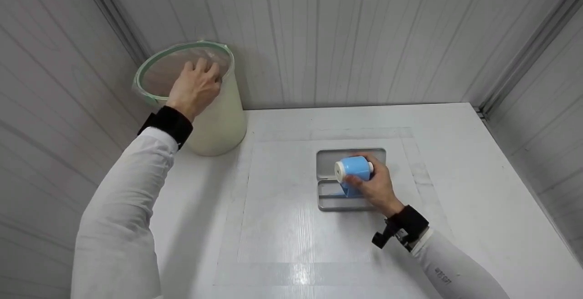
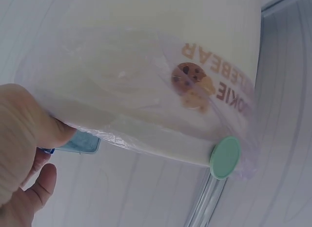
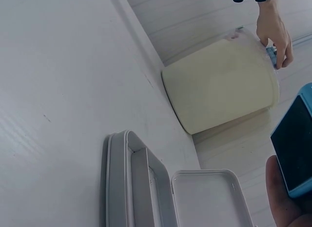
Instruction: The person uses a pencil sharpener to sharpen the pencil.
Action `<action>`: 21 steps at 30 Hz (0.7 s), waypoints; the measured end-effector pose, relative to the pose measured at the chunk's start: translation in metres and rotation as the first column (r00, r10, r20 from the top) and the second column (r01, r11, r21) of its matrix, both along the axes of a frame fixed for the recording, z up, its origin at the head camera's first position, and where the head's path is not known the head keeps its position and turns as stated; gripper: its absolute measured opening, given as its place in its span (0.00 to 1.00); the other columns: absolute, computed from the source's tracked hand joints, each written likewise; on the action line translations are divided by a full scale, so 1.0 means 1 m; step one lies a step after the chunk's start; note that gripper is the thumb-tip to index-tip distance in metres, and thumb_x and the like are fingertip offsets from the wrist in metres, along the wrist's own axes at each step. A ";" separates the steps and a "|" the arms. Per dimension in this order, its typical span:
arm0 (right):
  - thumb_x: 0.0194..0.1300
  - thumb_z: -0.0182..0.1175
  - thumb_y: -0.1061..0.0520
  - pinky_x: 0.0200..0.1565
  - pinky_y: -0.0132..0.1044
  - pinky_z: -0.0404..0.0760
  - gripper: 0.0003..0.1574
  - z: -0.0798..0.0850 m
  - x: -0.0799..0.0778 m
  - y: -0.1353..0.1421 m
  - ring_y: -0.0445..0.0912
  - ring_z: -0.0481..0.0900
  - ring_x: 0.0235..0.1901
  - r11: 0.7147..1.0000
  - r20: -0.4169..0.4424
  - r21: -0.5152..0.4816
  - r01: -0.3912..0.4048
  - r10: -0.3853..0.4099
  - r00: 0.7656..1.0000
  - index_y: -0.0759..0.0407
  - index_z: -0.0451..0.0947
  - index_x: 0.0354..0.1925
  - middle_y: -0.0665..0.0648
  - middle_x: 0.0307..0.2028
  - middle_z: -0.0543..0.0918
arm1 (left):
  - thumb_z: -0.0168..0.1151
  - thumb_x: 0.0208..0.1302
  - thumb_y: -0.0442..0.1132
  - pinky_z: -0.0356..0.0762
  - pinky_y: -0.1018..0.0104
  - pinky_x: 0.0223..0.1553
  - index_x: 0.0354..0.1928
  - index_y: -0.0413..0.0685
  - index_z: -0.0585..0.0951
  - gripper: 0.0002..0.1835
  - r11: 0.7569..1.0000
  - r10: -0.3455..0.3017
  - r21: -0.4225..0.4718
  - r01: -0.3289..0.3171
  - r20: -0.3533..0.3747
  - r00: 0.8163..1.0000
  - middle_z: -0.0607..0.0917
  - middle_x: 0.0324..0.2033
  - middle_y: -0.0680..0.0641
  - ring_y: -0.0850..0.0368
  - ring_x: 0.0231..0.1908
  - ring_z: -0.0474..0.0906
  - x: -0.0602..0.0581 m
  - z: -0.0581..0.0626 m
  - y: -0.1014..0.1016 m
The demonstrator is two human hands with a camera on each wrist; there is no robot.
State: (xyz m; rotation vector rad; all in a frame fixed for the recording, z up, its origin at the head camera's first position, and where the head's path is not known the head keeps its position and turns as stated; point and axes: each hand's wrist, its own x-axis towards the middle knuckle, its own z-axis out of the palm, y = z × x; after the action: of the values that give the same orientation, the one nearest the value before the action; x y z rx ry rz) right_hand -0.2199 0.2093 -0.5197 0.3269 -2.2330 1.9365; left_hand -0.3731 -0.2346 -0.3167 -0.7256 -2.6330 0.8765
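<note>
Over the near rim of a cream bin (image 1: 223,117) with a green rim and clear plastic liner, my left hand (image 1: 196,85) points its fingers down at the opening. In the left wrist view, that hand pinches a small translucent blue drawer (image 2: 84,142), partly hidden by the fingers. My right hand (image 1: 380,187) grips a blue-and-white desktop pencil sharpener (image 1: 356,167) tipped above an open grey metal pencil case (image 1: 327,160). From the right wrist, a dark hollow shows in the blue body (image 3: 306,107).
The pencil case lies on a white table (image 1: 282,226) with its lid folded back; a divider (image 3: 143,183) runs along its tray. Ribbed white wall panels (image 1: 346,39) stand behind and at both sides. The bin stands at the back left corner.
</note>
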 end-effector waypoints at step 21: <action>0.60 0.74 0.65 0.49 0.35 0.87 0.36 -0.003 0.001 -0.007 0.45 0.86 0.50 0.999 0.009 -0.026 -0.021 0.021 1.000 0.69 0.79 0.66 0.56 0.55 0.86 | 0.49 0.80 0.27 0.86 0.42 0.51 0.69 0.26 0.77 0.21 0.893 -0.019 0.416 0.173 -0.349 0.937 0.81 0.60 0.29 0.30 0.51 0.80 0.019 -0.018 -0.030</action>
State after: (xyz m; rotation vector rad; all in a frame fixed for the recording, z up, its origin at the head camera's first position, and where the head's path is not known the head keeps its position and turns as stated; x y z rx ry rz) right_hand -0.2188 0.2018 -0.5230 0.3393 -2.2172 1.9793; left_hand -0.3536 -0.2642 -0.3349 -0.5243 -2.3325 0.3109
